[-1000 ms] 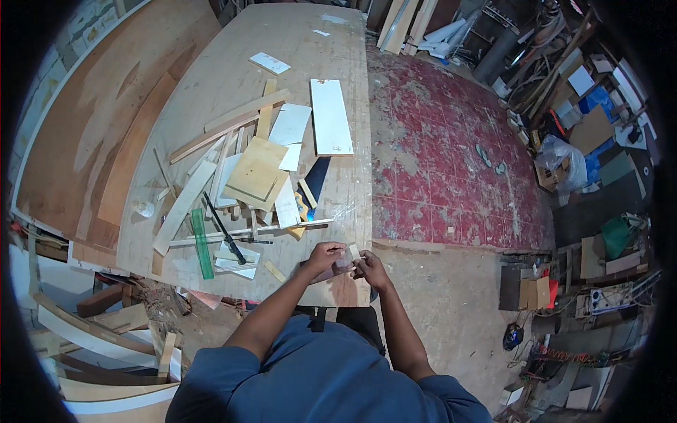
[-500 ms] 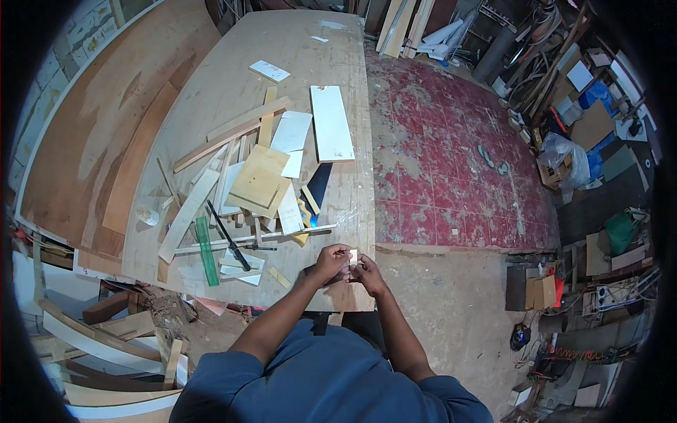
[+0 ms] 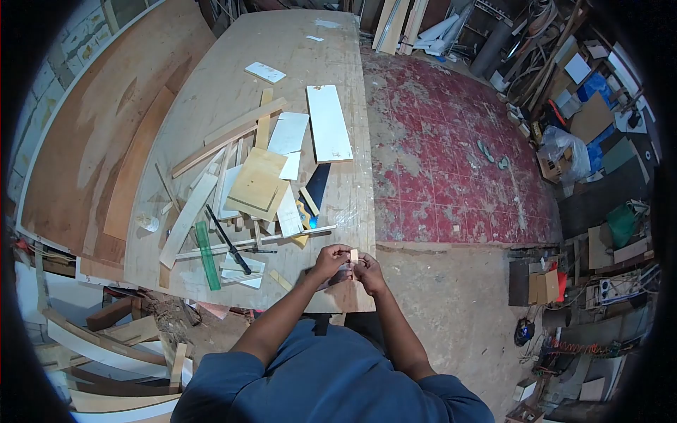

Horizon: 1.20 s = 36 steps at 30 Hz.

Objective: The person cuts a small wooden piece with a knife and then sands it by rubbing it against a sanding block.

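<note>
Close to the near right corner of the wooden table, a small pale wooden block is held up between both hands. My left hand is closed with its fingertips at the block's left side. My right hand pinches the same block from the right, low down. The fingers hide part of the block. Left of the hands lie a thin offcut, a black bar-like tool and a green strip.
Wood scraps surround a square plywood piece on the table. A white board lies farther back. Curved wooden parts are stacked at lower left. Cardboard boxes stand on the floor at right, beyond the red tiled floor.
The small block has turned slightly in the fingers and shows a different face. Both hands stay in nearly the same place; the view has shifted a little.
</note>
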Motion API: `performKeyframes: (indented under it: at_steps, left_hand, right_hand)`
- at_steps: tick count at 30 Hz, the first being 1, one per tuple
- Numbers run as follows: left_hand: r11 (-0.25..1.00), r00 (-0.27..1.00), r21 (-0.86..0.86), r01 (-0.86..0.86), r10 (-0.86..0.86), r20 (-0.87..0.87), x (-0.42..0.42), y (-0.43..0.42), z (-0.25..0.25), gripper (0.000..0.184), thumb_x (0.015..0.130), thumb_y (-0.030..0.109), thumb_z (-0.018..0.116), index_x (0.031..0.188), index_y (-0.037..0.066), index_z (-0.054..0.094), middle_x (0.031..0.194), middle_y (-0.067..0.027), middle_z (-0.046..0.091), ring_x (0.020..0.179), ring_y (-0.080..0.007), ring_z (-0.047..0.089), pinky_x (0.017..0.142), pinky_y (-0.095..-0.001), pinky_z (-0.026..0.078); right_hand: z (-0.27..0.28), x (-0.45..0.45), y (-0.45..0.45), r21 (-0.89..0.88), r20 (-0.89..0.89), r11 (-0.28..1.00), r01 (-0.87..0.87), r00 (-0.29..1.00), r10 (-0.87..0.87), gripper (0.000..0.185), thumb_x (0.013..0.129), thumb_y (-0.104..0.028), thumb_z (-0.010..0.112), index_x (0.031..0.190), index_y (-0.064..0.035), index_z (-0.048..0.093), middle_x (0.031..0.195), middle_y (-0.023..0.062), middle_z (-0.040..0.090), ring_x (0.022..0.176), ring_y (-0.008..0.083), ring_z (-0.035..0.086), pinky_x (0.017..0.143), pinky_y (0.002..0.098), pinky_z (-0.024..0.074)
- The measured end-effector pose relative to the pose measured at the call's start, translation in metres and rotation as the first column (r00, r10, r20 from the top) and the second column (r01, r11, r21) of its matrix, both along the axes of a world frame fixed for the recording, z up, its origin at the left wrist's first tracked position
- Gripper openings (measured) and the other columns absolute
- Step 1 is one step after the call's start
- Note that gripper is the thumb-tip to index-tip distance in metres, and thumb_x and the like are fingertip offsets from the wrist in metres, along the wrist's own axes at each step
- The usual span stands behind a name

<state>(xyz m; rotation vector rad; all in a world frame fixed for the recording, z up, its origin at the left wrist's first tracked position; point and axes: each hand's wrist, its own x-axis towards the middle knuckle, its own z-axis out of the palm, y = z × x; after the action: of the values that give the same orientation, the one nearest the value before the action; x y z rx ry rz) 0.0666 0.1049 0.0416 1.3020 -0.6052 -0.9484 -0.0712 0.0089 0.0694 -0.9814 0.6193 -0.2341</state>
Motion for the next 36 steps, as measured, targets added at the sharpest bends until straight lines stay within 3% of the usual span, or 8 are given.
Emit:
performKeyframes:
  at_steps: [10,12,16,19,22,32,34,36]
  left_hand:
    - [0.997,0.998,0.071,-0.016,0.012,0.059,0.0,0.004,-0.018,0.02,0.088,0.004,0.059,0.107,-0.003,0.062,0.092,-0.012,0.067,0.082,-0.0186,0.066,0.076,-0.0282,0.052]
    - [0.984,0.838,0.167,-0.07,-0.032,0.544,-0.001,0.013,-0.01,0.028,0.077,0.006,0.064,0.105,0.003,0.065,0.099,-0.0145,0.064,0.09,-0.027,0.064,0.077,-0.0364,0.053]
    - [0.818,0.467,0.573,-0.054,-0.486,0.739,-0.012,0.033,-0.001,0.047,0.069,0.013,0.071,0.113,0.004,0.058,0.111,-0.0175,0.051,0.102,-0.0338,0.055,0.081,-0.0421,0.052]
    - [0.833,0.28,0.55,-0.053,-0.517,0.809,-0.022,0.038,-0.006,0.043,0.07,0.011,0.07,0.109,0.001,0.057,0.107,-0.0193,0.051,0.099,-0.036,0.055,0.081,-0.0417,0.052]
    - [0.821,0.238,0.556,-0.126,-0.519,0.821,-0.026,0.035,-0.017,0.04,0.069,0.008,0.069,0.107,-0.002,0.057,0.108,-0.0212,0.05,0.099,-0.0373,0.054,0.081,-0.0416,0.052]
    - [0.756,0.346,0.646,-0.108,-0.58,0.737,-0.025,0.03,-0.005,0.035,0.081,0.004,0.054,0.115,-0.004,0.052,0.11,-0.0234,0.048,0.102,-0.0394,0.052,0.084,-0.0453,0.05]
    - [0.706,0.392,0.701,-0.1,-0.619,0.68,-0.025,0.029,-0.005,0.032,0.088,0.008,0.05,0.118,-0.004,0.051,0.113,-0.0231,0.048,0.104,-0.0402,0.052,0.085,-0.0473,0.05]
    - [0.701,0.416,0.706,-0.107,-0.613,0.672,-0.026,0.028,-0.004,0.031,0.091,0.01,0.047,0.119,-0.003,0.051,0.114,-0.0227,0.048,0.106,-0.0406,0.052,0.086,-0.048,0.05]
  right_hand:
    - [0.006,0.001,0.006,-0.24,-0.089,0.97,0.042,0.994,-0.065,0.041,0.085,0.002,0.063,0.122,-0.0075,0.047,0.08,0.007,0.064,0.069,0.0166,0.066,0.054,0.0288,0.0567]
    - [0.0,-0.001,0.003,-0.472,-0.264,0.88,-0.051,0.961,-0.086,0.048,0.084,0.003,0.062,0.127,-0.0094,0.044,0.09,0.0146,0.068,0.069,0.0205,0.069,0.053,0.0312,0.0568]
    - [-0.01,-0.005,-0.006,-0.593,-0.47,0.774,-0.22,0.876,-0.111,0.045,0.085,-0.002,0.062,0.126,-0.0087,0.045,0.084,0.0173,0.068,0.057,0.019,0.066,0.05,0.0331,0.0559]
    - [-0.025,-0.005,-0.014,-0.724,-0.532,0.557,-0.406,0.843,-0.076,0.041,0.085,-0.005,0.059,0.123,-0.0096,0.046,0.082,0.0203,0.067,0.065,0.0285,0.069,0.055,0.0395,0.0548]
    - [-0.027,0.001,-0.015,-0.83,-0.528,0.299,-0.47,0.835,-0.154,0.03,0.085,-0.01,0.056,0.115,-0.01,0.049,0.081,0.0239,0.066,0.073,0.0388,0.066,0.063,0.047,0.0529]
    - [-0.029,0.021,-0.013,-0.706,-0.705,0.201,-0.679,0.702,-0.102,0.022,0.083,-0.012,0.054,0.104,-0.0071,0.053,0.093,0.0236,0.066,0.088,0.0406,0.064,0.073,0.0495,0.0523]
    - [-0.023,0.02,-0.019,-0.438,-0.898,0.039,-0.898,0.439,0.018,0.025,0.084,-0.011,0.052,0.109,-0.0071,0.055,0.097,0.0224,0.066,0.093,0.0381,0.065,0.078,0.0462,0.0536]
    - [-0.02,0.017,-0.022,-0.428,-0.902,0.041,-0.903,0.43,0.041,0.028,0.083,-0.012,0.054,0.11,-0.0068,0.054,0.098,0.0215,0.067,0.095,0.0377,0.065,0.079,0.0456,0.0537]
